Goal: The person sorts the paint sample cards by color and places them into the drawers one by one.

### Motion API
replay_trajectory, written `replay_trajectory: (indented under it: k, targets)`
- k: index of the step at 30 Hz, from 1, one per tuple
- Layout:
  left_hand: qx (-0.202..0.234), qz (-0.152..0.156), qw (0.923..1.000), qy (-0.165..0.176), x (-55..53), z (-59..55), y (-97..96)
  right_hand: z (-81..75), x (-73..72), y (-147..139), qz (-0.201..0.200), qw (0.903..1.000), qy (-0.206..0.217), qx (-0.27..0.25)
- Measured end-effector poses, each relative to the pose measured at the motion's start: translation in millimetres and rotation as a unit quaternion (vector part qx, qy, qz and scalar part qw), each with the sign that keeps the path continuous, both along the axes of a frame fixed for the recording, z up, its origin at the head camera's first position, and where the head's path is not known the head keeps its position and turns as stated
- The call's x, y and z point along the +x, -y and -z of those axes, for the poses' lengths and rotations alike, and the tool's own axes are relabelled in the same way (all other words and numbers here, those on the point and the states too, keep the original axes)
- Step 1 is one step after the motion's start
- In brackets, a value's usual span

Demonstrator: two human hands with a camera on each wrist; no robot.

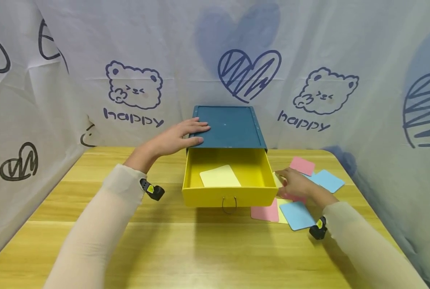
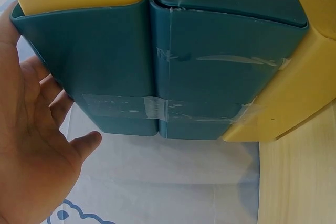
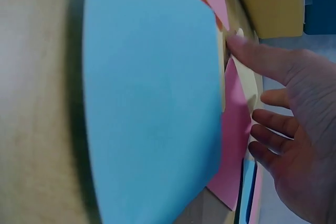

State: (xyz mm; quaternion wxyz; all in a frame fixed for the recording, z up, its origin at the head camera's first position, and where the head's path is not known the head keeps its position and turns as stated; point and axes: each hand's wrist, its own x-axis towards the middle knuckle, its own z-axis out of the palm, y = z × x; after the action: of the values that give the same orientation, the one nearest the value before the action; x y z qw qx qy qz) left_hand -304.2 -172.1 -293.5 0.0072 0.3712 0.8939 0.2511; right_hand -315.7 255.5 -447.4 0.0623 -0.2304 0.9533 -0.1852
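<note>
My left hand [image 1: 176,136] rests on the left edge of the dark teal top of a drawer box [image 1: 229,124], fingers spread. Below that top, a yellow drawer [image 1: 229,197] is pulled out, with a wire loop handle on its front. A pale yellow card [image 1: 220,177] lies inside it. To the drawer's right, my right hand [image 1: 296,184] reaches over a loose pile of cards. Its thumb and fingers are at a pale yellow card [image 3: 245,74], spread apart around it. A blue card [image 3: 152,98] fills much of the right wrist view.
A pink card [image 1: 302,165] and a blue card [image 1: 329,180] lie farther back. Nearer the front are a pink card [image 1: 264,211] and a blue card [image 1: 297,215]. Clear tape [image 2: 155,107] crosses the teal side walls. A printed sheet [image 1: 186,52] hangs behind the wooden table [image 1: 222,253].
</note>
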Motion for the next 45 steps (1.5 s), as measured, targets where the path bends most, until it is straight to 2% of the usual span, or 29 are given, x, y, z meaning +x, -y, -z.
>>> replay_trajectory:
  k: [4, 10, 14, 19, 25, 34, 37, 40, 45]
  targets:
    - [0.004, 0.002, 1.0, -0.002, -0.7, -1.2, -2.0, -2.0, -2.8, -0.6, -0.004, 0.9999, -0.001, -0.011]
    - [0.005, 0.004, 1.0, -0.005, 0.6, -3.1, -2.9, -5.8, -3.4, -0.7, 0.021, 0.9984, 0.041, -0.033]
    - [0.003, 0.003, 1.0, -0.003, 1.9, -1.3, -1.6, -6.6, -3.8, -0.3, 0.012, 0.9985, 0.047, -0.026]
    - [0.007, 0.004, 1.0, -0.001, 1.7, 1.2, -0.9, -6.0, -4.3, -3.4, 0.006, 0.9989, 0.034, -0.03]
    - [0.007, 0.005, 1.0, 0.0, 1.2, 1.3, -0.6, -8.1, -9.6, -12.2, 0.008, 0.9973, -0.017, -0.07]
    - [0.007, 0.003, 1.0, 0.003, -0.2, -1.5, 1.7, -25.3, -13.1, -19.0, 0.083, 0.9863, -0.018, -0.142]
    - [0.008, 0.002, 1.0, 0.005, -0.3, -2.6, 2.1, -31.4, -12.8, -19.6, 0.116, 0.9785, -0.021, -0.169]
    - [0.008, 0.003, 0.9999, 0.007, -0.2, -3.4, 2.0, -36.2, -12.1, -20.2, 0.147, 0.9683, -0.046, -0.196]
    - [0.006, 0.004, 0.9999, 0.011, -0.9, -2.9, 0.5, -44.8, -9.5, -23.6, 0.179, 0.9571, -0.072, -0.216]
